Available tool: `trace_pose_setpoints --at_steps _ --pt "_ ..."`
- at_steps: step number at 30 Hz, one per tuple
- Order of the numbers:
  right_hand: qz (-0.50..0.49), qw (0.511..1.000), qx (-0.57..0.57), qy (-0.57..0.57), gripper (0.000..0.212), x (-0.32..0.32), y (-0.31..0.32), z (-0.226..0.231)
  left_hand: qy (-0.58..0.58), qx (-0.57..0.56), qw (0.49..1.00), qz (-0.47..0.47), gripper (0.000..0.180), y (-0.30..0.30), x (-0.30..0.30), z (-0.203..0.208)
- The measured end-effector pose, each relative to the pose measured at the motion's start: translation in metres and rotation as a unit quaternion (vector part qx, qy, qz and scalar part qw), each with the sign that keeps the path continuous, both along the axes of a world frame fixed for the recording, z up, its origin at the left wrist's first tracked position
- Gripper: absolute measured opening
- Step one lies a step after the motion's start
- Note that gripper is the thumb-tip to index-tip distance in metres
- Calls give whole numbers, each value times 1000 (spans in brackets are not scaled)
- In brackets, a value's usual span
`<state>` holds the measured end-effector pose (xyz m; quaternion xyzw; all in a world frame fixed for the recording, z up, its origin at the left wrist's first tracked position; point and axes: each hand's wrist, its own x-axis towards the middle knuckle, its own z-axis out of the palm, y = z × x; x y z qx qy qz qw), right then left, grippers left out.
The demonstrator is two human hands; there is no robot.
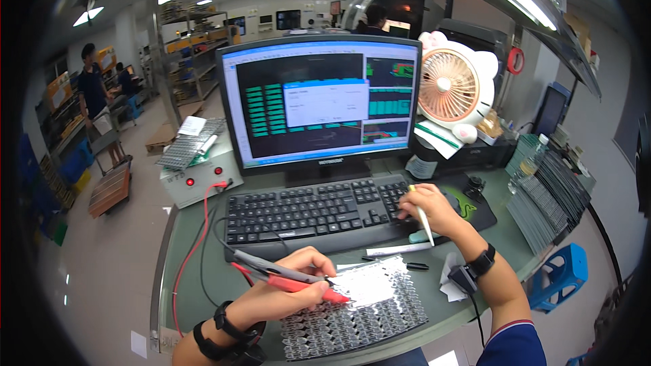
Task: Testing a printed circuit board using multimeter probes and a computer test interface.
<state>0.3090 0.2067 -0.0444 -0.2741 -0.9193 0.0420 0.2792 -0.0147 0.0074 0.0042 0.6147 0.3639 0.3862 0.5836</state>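
Observation:
My left hand (291, 291) is closed round a pair of test probes, one red (298, 285) and one grey (271, 263). Their tips point down at a shiny panel of small repeated circuit pieces (352, 318), which lies on the bench below. Light glares off the panel's upper part. At the number pad of the black keyboard (305, 210), my right hand (434, 209) holds a slim white pen (423, 221) pointing downward. Its fingertips are over the keys; whether they press one I cannot tell.
A monitor (319, 156) with a dialog box stands behind the keyboard. To its left is a white box (196, 179) with a red lead plugged in. On the right are a cat-shaped fan (447, 85), a mouse mat (478, 211), a bottle (532, 159) and stacked panels (553, 193).

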Motion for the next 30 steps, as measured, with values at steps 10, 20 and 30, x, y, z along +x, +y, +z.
trace_pose_setpoints --at_steps 10,20,30 --pt "-161 982 -69 74 10 21 -6 -5 4 107 977 182 32 16 -40 8" --pt "-124 979 -41 157 8 19 0 -5 339 112 921 159 39 34 -50 -22" --pt "-136 946 -211 205 14 11 -25 19 360 61 921 136 43 35 -49 -25"
